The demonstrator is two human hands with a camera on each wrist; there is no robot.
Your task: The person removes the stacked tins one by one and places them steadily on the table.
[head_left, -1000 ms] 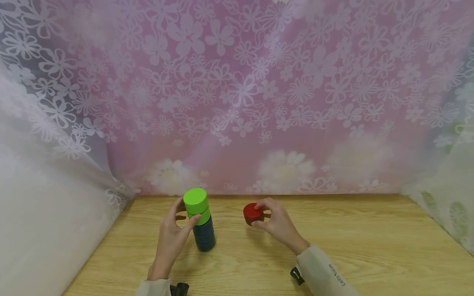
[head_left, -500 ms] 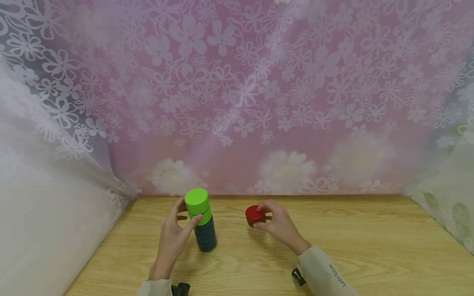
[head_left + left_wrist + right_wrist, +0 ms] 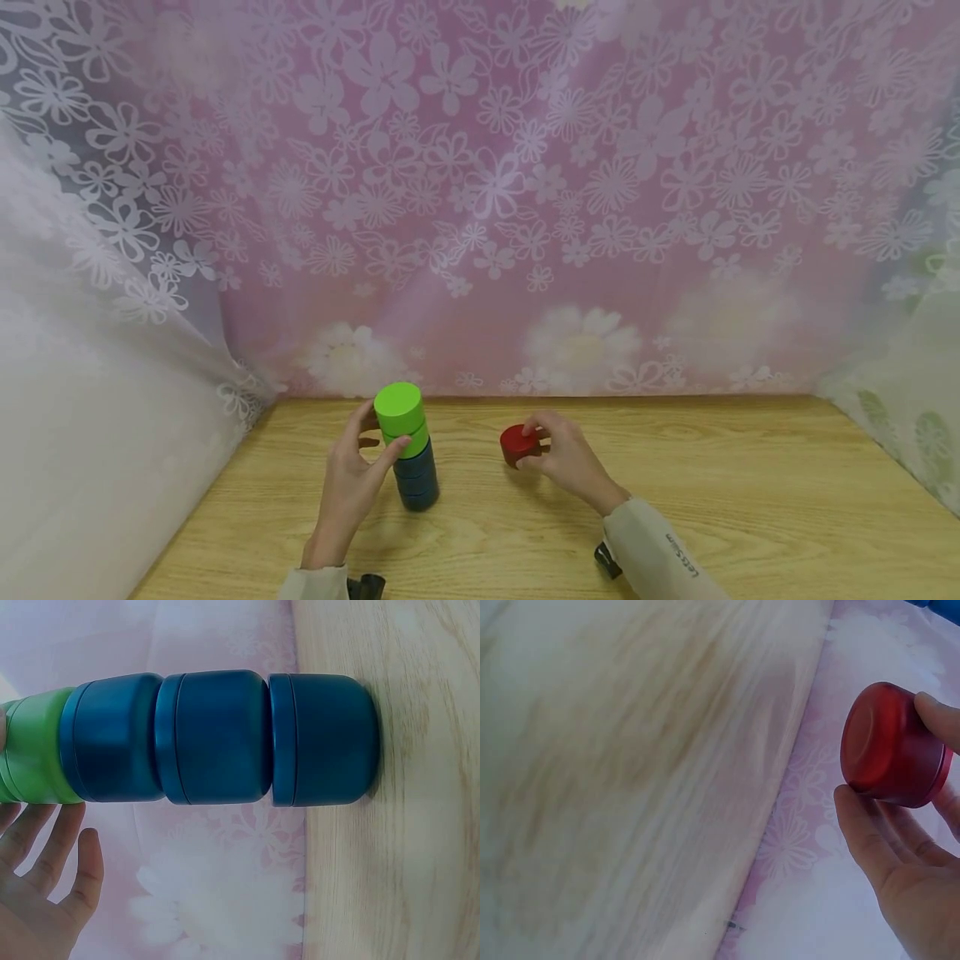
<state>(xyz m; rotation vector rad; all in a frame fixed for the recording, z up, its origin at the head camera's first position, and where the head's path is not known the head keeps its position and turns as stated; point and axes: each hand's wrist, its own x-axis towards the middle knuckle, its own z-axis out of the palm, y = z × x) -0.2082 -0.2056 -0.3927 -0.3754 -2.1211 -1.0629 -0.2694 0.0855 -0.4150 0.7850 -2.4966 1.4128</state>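
A tower of small round lidded tins stands upright on the table, with three dark blue tins [image 3: 416, 477] below and two bright green tins [image 3: 400, 408] on top. My left hand [image 3: 351, 471] holds the green part, its thumb on the lower green tin and its fingers behind. In the left wrist view the lowest blue tin [image 3: 326, 739] rests on the wood and the left fingers [image 3: 46, 859] reach the green tin [image 3: 41, 746]. To the right, my right hand [image 3: 573, 462] pinches a red tin [image 3: 517, 444] between thumb and fingers. Its underside shows in the right wrist view, raised off the table.
The wooden table [image 3: 480, 550] ends at a pink floral curtain [image 3: 480, 208] close behind the tins. White sheets hang at the left [image 3: 82, 400] and right sides. Black wrist-camera mounts [image 3: 366, 586] sit by both sleeves.
My right hand has lowered the red tin a little and brought it slightly to the right and nearer. My left hand keeps its hold on the tower.
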